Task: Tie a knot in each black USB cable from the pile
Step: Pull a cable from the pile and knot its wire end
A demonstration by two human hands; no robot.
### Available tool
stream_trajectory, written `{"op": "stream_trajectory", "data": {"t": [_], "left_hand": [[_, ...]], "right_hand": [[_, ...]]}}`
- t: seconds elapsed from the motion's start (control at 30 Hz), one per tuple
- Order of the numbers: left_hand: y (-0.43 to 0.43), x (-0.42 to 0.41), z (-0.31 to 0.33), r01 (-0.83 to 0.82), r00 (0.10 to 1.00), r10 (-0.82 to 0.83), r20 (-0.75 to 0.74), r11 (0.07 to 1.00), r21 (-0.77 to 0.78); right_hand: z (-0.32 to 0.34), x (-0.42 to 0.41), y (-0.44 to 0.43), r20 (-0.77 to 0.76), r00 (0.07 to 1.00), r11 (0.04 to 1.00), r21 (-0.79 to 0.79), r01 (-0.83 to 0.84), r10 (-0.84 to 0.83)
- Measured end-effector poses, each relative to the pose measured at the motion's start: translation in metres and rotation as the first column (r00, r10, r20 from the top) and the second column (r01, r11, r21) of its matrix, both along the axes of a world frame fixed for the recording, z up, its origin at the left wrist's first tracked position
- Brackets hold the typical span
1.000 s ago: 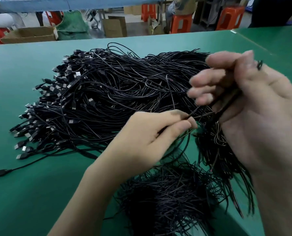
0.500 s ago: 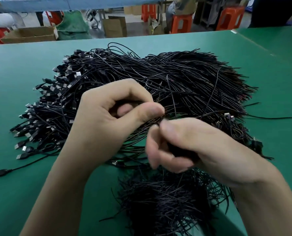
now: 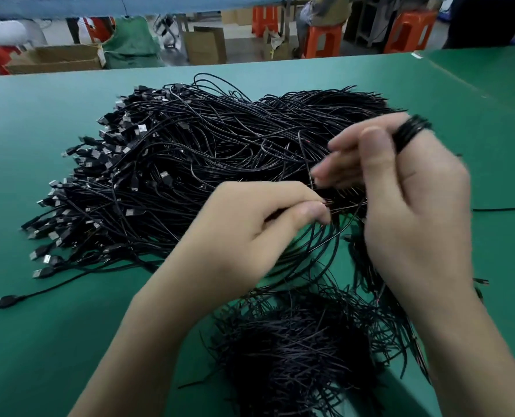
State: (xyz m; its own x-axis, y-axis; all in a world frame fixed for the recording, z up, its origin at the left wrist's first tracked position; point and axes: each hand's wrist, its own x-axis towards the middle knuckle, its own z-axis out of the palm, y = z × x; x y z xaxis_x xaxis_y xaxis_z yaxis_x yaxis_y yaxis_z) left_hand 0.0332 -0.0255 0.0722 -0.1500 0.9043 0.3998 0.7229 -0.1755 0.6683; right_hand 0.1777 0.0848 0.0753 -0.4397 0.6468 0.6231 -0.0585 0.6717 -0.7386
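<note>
**Item 1, tabletop** (image 3: pixel 70 341): green surface on which all cable stock is laid.

**Item 2, pile** (image 3: pixel 214 152): a large heap of black USB cables, spread across the middle of the tabletop. The plug ends are fanned out along its left edge. One stray plug (image 3: pixel 5 302) is trailed out alone at the near left.

**Item 3, second heap** (image 3: pixel 304 350): a tangled black mass at the near edge, just below both hands and apart from the main pile.

**Item 4, black USB cable** (image 3: pixel 411 129): held up over the right part of the pile, clear of the tabletop. It is seen as several turns looped over the top of the right hand.

**Item 5, left hand** (image 3: pixel 250 233): the grip is closed. Thin black strands are pinched between thumb and forefinger, and are led off toward the right hand.

**Item 6, right hand** (image 3: pixel 412 206): raised, with the thumb upright beside the loops. The grip is kept on the looped cable at the forefinger. The other fingers are loosely extended to the left and are blurred.

**Item 7, background:** orange stools (image 3: pixel 322 37) and cardboard boxes (image 3: pixel 55 57) are ranged on the floor beyond the far edge.
</note>
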Motion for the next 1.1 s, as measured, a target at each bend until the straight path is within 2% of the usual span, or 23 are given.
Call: {"op": "stream_trajectory", "data": {"t": [0.07, 0.1, 0.13, 0.17, 0.2, 0.27, 0.33, 0.4, 0.43, 0.5, 0.57, 0.6, 0.67, 0.73, 0.87, 0.97, 1.03, 1.1], "left_hand": [[-0.005, -0.006, 0.008, -0.03, 0.998, 0.033, -0.049, 0.997, 0.07], [-0.008, -0.01, 0.011, -0.041, 0.996, 0.049, -0.081, 0.995, 0.094], [-0.009, -0.013, 0.012, -0.049, 0.991, 0.062, -0.117, 0.993, 0.109], [-0.011, -0.017, 0.013, -0.055, 0.986, 0.072, -0.147, 0.992, 0.116], [-0.012, -0.02, 0.013, -0.063, 0.984, 0.081, -0.16, 0.991, 0.116], [-0.013, -0.026, 0.014, -0.082, 0.986, 0.098, -0.134, 0.989, 0.121], [-0.015, -0.03, 0.014, -0.121, 0.99, 0.13, -0.053, 0.981, 0.155], [-0.014, -0.03, 0.013, -0.172, 0.984, 0.158, 0.085, 0.968, 0.182], [-0.011, -0.027, 0.011, -0.194, 0.965, 0.156, 0.211, 0.965, 0.175], [-0.002, -0.018, 0.006, -0.202, 0.85, 0.107, 0.515, 0.97, 0.133], [0.004, -0.011, 0.001, -0.106, 0.729, 0.029, 0.684, 0.992, 0.072], [0.004, -0.01, 0.0, -0.029, 0.714, -0.007, 0.7, 0.999, 0.039], [0.001, -0.011, -0.001, 0.117, 0.745, -0.065, 0.663, 0.993, -0.034], [-0.002, -0.013, 0.001, 0.168, 0.755, -0.077, 0.651, 0.983, -0.079], [-0.001, -0.012, 0.002, 0.057, 0.78, -0.013, 0.626, 0.997, -0.049], [0.0, -0.013, 0.001, -0.01, 0.764, 0.023, 0.645, 1.0, -0.023], [0.0, -0.014, -0.001, -0.089, 0.783, 0.078, 0.617, 0.996, -0.014], [0.002, -0.014, -0.005, -0.158, 0.803, 0.126, 0.583, 0.987, 0.004]], "right_hand": [[-0.004, -0.001, -0.002, 0.258, 0.959, 0.988, 0.135, 0.081, -0.114], [-0.006, -0.001, -0.003, 0.361, 0.929, 0.992, 0.122, 0.039, -0.081], [-0.008, -0.003, -0.004, 0.435, 0.9, 0.998, 0.037, -0.042, 0.022], [-0.01, -0.006, -0.006, 0.465, 0.866, 0.982, -0.113, -0.149, 0.185], [-0.011, -0.009, -0.008, 0.449, 0.814, 0.921, -0.293, -0.255, 0.368], [-0.011, -0.011, -0.009, 0.309, 0.694, 0.703, -0.591, -0.396, 0.651], [-0.011, -0.01, -0.009, 0.156, 0.605, 0.526, -0.687, -0.502, 0.781], [-0.011, -0.006, -0.008, 0.086, 0.547, 0.454, -0.672, -0.585, 0.832], [-0.01, -0.003, -0.008, 0.054, 0.538, 0.435, -0.659, -0.614, 0.841], [-0.009, -0.002, -0.007, -0.019, 0.541, 0.408, -0.635, -0.656, 0.841], [-0.007, -0.002, -0.007, -0.051, 0.541, 0.404, -0.608, -0.684, 0.839], [-0.008, -0.002, -0.006, -0.056, 0.536, 0.403, -0.594, -0.696, 0.843], [-0.008, -0.002, -0.005, -0.063, 0.509, 0.382, -0.585, -0.716, 0.858], [-0.009, -0.002, -0.004, -0.096, 0.485, 0.337, -0.604, -0.722, 0.869], [-0.012, -0.006, -0.006, -0.172, 0.495, 0.292, -0.628, -0.721, 0.852], [-0.013, -0.011, -0.01, -0.278, 0.513, 0.232, -0.653, -0.721, 0.812], [-0.013, -0.015, -0.013, -0.304, 0.552, 0.228, -0.681, -0.696, 0.777], [-0.014, -0.017, -0.014, -0.294, 0.629, 0.268, -0.718, -0.642, 0.72]]}}
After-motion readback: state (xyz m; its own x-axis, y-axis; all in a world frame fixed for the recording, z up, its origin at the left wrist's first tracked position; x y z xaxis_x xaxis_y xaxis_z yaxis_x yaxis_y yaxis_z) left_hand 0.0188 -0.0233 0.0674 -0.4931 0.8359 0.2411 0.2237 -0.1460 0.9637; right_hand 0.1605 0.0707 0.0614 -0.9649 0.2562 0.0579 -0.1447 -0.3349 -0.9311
